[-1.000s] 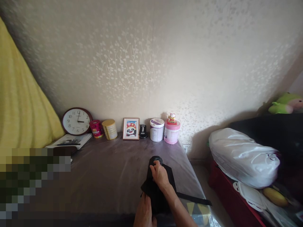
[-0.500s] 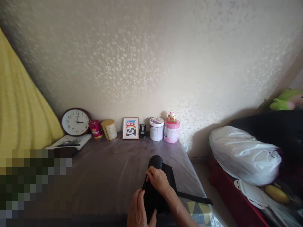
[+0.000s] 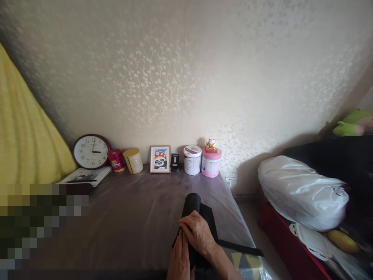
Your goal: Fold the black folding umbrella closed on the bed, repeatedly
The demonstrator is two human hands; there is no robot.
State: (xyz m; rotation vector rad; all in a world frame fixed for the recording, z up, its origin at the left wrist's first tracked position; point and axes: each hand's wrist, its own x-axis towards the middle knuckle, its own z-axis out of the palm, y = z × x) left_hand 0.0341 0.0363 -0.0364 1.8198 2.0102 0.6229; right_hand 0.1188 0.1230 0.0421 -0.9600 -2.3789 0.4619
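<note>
A black cloth (image 3: 192, 202), partly rolled into a thick tube, lies on the covered table near its front right. A flat black panel shows to the right of the roll, and a black strap (image 3: 241, 247) runs from it toward the table's right edge. My right hand (image 3: 199, 234) is wrapped over the top of the roll, fingers bent toward the left. Close against it, my left hand (image 3: 180, 254) grips the roll's left side with its fingers pressed together. The two hands touch at the fingertips. The near end of the cloth is hidden beneath them.
Along the wall stand a clock (image 3: 91, 151), a red can (image 3: 116, 161), a yellow can (image 3: 133, 161), a framed panda picture (image 3: 160, 164), a white tub (image 3: 192, 162) and a pink tub (image 3: 211, 165) with a figurine. A white plastic bag (image 3: 303, 190) rests at the right.
My left hand has moved right and up, closing in against my right hand. My right hand has shifted slightly nearer to me, and more of the roll's far end shows.
</note>
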